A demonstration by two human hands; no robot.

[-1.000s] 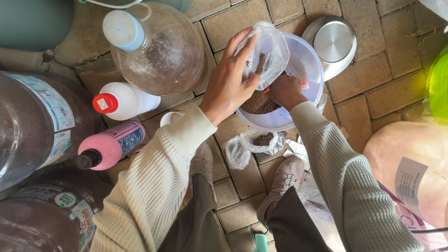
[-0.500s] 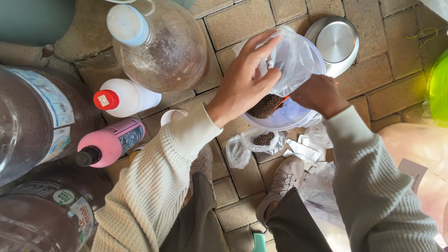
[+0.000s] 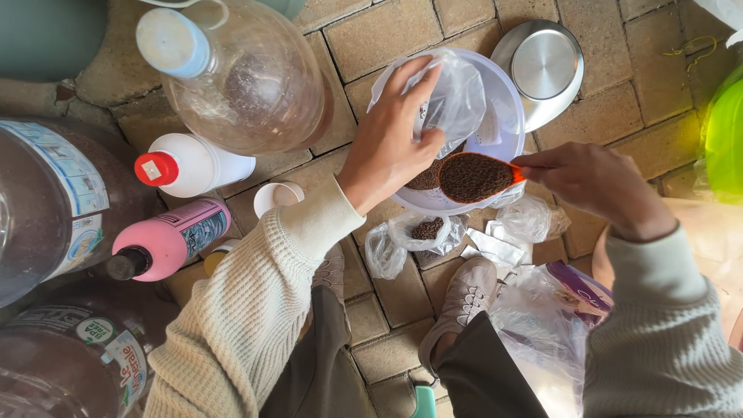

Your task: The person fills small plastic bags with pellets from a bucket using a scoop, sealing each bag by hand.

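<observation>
My left hand (image 3: 391, 143) grips a clear plastic bag (image 3: 453, 97) that rests in a white bowl (image 3: 507, 116) on the brick floor. My right hand (image 3: 592, 182) holds an orange scoop (image 3: 476, 176) heaped with small dark brown seeds, level over the bowl's near rim. More dark seeds lie in the bag under the scoop. A small knotted plastic bag with dark seeds (image 3: 422, 232) lies on the bricks just below the bowl.
A steel bowl (image 3: 546, 66) sits right of the white bowl. Large clear jugs (image 3: 248, 81) stand at the left, with a white bottle with a red cap (image 3: 186, 166), a pink bottle (image 3: 166, 240) and a small white cup (image 3: 275, 197). My shoes (image 3: 464, 294) and crumpled bags (image 3: 542, 325) lie below.
My right hand has drawn out of the bag to the right, and the orange scoop full of seeds has come into view. My left hand still holds the bag.
</observation>
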